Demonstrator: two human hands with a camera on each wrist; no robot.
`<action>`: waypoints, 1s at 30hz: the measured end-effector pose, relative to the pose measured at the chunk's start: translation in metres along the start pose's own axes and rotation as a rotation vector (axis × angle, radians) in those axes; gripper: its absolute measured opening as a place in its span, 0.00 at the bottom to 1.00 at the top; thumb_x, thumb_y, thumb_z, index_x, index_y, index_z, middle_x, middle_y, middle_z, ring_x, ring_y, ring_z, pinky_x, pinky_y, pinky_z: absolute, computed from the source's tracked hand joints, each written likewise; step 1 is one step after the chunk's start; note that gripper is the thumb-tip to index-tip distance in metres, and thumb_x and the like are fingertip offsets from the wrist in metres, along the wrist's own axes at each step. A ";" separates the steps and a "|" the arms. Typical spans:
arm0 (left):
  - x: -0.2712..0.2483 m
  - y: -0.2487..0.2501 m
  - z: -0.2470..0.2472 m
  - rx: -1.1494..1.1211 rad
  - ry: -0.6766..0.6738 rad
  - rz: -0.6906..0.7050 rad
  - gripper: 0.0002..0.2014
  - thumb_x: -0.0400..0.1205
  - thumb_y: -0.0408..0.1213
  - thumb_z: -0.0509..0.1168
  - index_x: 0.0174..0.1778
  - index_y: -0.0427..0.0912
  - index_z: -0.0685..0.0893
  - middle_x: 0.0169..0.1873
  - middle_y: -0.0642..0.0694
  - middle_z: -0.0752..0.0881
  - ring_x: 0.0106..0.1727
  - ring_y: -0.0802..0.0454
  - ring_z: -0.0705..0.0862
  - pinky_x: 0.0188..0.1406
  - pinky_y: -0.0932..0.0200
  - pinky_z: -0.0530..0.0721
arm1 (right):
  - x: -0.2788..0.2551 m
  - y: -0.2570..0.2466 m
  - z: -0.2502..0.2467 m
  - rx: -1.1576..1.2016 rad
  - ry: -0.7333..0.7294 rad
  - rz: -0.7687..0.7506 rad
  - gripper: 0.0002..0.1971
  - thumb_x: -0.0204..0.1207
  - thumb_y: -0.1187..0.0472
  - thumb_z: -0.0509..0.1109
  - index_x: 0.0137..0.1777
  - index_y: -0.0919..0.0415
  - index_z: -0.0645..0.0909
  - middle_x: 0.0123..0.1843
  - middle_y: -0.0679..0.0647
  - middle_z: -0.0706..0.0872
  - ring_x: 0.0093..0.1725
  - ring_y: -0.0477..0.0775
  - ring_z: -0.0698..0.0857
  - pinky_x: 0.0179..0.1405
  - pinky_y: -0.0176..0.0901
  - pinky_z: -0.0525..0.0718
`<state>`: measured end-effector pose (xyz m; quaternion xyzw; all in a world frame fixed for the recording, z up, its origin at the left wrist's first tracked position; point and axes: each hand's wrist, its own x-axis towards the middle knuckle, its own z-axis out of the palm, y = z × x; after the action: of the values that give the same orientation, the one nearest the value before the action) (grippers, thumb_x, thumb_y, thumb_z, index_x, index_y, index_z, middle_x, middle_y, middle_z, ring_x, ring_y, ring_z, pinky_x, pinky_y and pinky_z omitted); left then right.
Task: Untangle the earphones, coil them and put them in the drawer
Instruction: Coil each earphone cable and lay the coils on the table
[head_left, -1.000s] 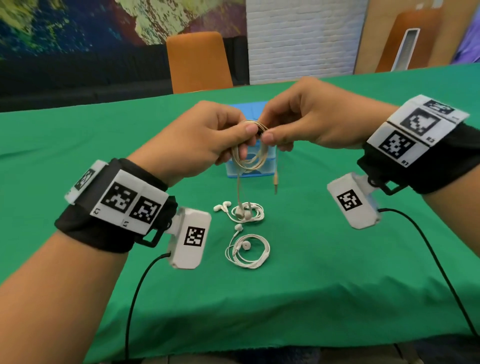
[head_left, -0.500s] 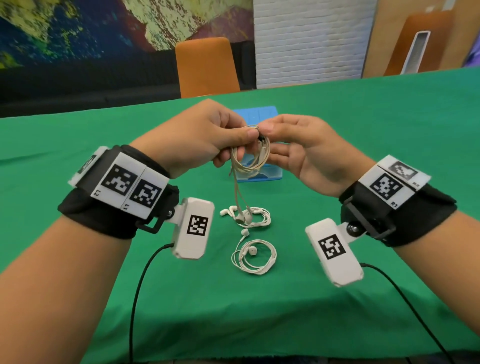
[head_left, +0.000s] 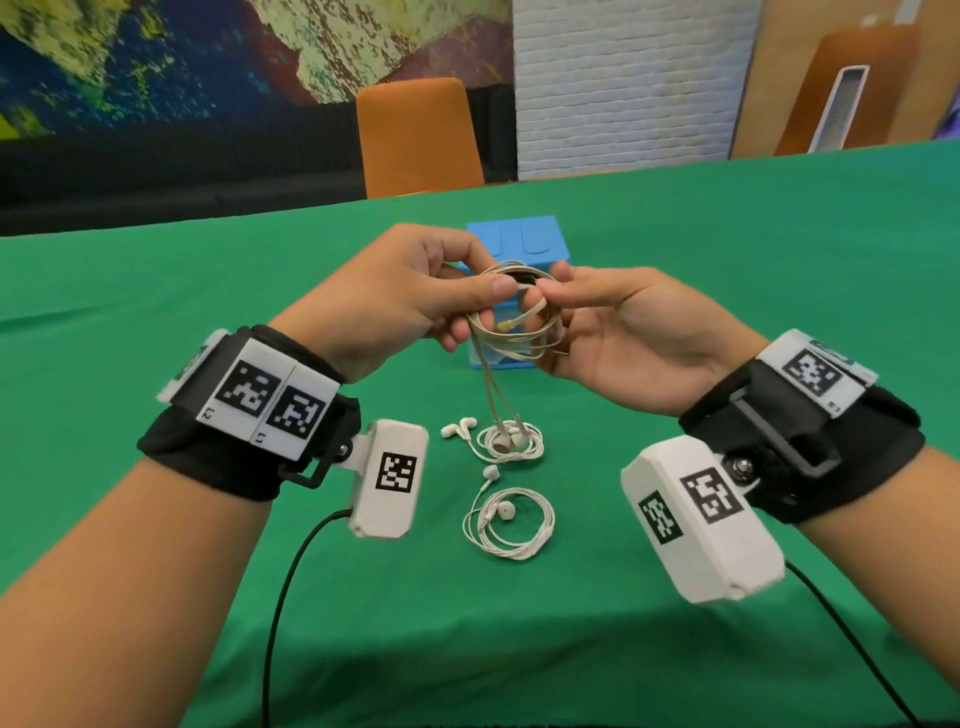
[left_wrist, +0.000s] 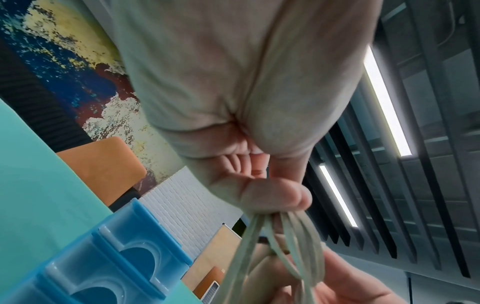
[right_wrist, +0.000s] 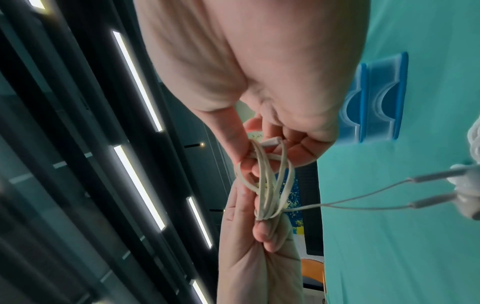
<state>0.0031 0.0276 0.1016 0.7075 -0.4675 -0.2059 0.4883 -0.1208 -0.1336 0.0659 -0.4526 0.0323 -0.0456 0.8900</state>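
Observation:
I hold a beige pair of earphones (head_left: 519, 332) in a loose coil above the green table. My left hand (head_left: 488, 291) pinches the coil's left side between thumb and fingers. My right hand (head_left: 545, 288), palm up, pinches the cable end near the gold plug (head_left: 506, 325). The two beige earbuds (head_left: 501, 441) hang down on their thin leads to the table. The left wrist view shows my thumb pressing the bundled strands (left_wrist: 262, 242). In the right wrist view the coil (right_wrist: 267, 185) runs between both hands. A small blue drawer box (head_left: 519, 244) stands just behind the coil.
Two white pairs of earphones lie coiled on the green cloth (head_left: 675, 649) in front of me, one (head_left: 530, 447) under the hanging buds, the other (head_left: 511, 522) nearer. An orange chair (head_left: 418, 135) stands behind the table's far edge. Black cables trail from both wrist cameras.
My right hand has turned from palm down to palm up and dropped lower. The plug end that hung loose now lies against the coil. The left hand keeps its pinch.

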 end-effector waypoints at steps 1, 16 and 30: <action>0.000 0.000 0.001 -0.001 0.000 0.012 0.07 0.83 0.33 0.70 0.49 0.32 0.84 0.27 0.47 0.86 0.22 0.59 0.78 0.21 0.68 0.77 | -0.001 0.000 -0.002 0.032 -0.023 0.023 0.24 0.74 0.69 0.69 0.66 0.53 0.65 0.41 0.52 0.85 0.39 0.48 0.83 0.44 0.41 0.80; 0.006 0.010 -0.003 0.269 0.028 0.094 0.07 0.82 0.36 0.73 0.45 0.35 0.90 0.29 0.44 0.90 0.24 0.57 0.83 0.25 0.63 0.83 | 0.001 -0.004 0.003 -0.794 0.105 -0.240 0.24 0.66 0.60 0.80 0.62 0.54 0.78 0.49 0.57 0.86 0.49 0.52 0.82 0.52 0.53 0.70; 0.016 0.011 0.001 0.257 -0.031 0.135 0.12 0.81 0.34 0.75 0.55 0.36 0.81 0.31 0.39 0.91 0.24 0.56 0.81 0.26 0.67 0.78 | 0.002 -0.041 0.009 -1.120 0.032 -0.296 0.14 0.71 0.68 0.80 0.56 0.68 0.86 0.40 0.65 0.87 0.39 0.56 0.79 0.30 0.36 0.77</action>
<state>0.0054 0.0122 0.1138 0.7281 -0.5438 -0.1219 0.3991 -0.1198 -0.1508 0.1040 -0.8535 0.0014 -0.1525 0.4983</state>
